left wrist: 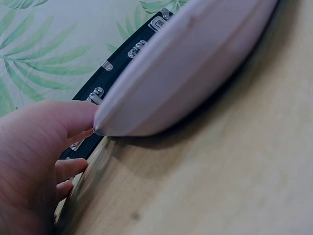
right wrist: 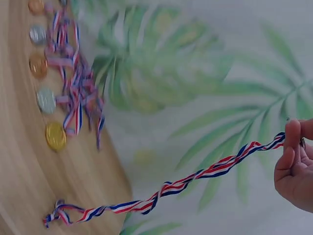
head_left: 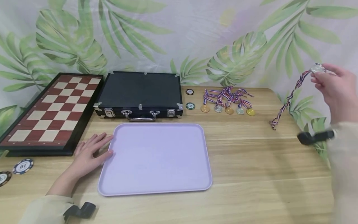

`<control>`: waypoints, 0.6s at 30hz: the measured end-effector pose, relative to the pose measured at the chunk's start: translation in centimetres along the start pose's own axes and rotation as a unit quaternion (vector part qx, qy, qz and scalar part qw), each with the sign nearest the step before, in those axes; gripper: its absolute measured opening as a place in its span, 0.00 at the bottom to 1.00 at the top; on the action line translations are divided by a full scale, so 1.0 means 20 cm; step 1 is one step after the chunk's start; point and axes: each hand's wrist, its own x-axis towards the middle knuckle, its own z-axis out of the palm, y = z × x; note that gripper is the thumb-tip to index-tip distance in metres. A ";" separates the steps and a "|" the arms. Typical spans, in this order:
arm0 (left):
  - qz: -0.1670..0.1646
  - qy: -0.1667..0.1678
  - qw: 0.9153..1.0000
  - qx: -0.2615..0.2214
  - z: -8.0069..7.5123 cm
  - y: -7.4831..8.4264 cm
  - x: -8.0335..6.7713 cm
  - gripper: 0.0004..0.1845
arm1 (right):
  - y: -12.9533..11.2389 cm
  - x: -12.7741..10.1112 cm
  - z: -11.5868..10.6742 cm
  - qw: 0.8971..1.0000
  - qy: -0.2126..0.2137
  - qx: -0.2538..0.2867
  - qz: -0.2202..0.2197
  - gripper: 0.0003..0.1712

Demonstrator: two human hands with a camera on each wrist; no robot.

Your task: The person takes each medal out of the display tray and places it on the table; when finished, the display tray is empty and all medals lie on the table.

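Note:
Raised at the far right, my right hand (head_left: 337,85) pinches a silver medal (head_left: 317,68) between thumb and fingers. Its twisted red, white and blue ribbon (right wrist: 186,183) hangs down to a knotted end. My left hand (head_left: 90,152) rests on the table with its fingers extended, fingertips at the left rim of the light purple tray (head_left: 156,158). In the left wrist view, the thumb and index finger are right at the tray's corner. Beyond the tray's right side lies a row of several medals, among them a gold medal (head_left: 250,112), with their ribbons bunched behind.
A black case (head_left: 139,90) with a metal handle stands behind the tray. To its left lies a red-and-white checkered board (head_left: 56,109). Poker chips sit near the medals, such as a green chip (head_left: 190,106), and a blue chip (head_left: 23,166) at the left.

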 end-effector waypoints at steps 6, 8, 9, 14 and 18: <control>0.000 -0.004 1.000 -0.004 0.01 -0.01 -0.02 0.29 | 0.05 0.17 0.13 0.983 0.054 -0.160 0.077 0.38; 0.000 -0.003 1.000 -0.006 0.01 -0.01 -0.03 0.29 | 0.09 0.20 0.20 0.983 0.039 -0.165 0.071 0.38; 0.001 -0.002 1.000 -0.005 0.01 -0.01 -0.03 0.29 | 0.11 0.21 0.24 0.986 0.029 -0.153 0.062 0.37; 0.006 0.007 1.000 -0.003 0.00 -0.01 -0.02 0.29 | 0.19 0.25 0.37 0.990 -0.056 -0.118 0.060 0.34; 0.000 0.006 1.000 0.001 -0.01 0.00 -0.02 0.29 | 0.29 0.23 0.32 0.975 -0.122 -0.159 0.100 0.35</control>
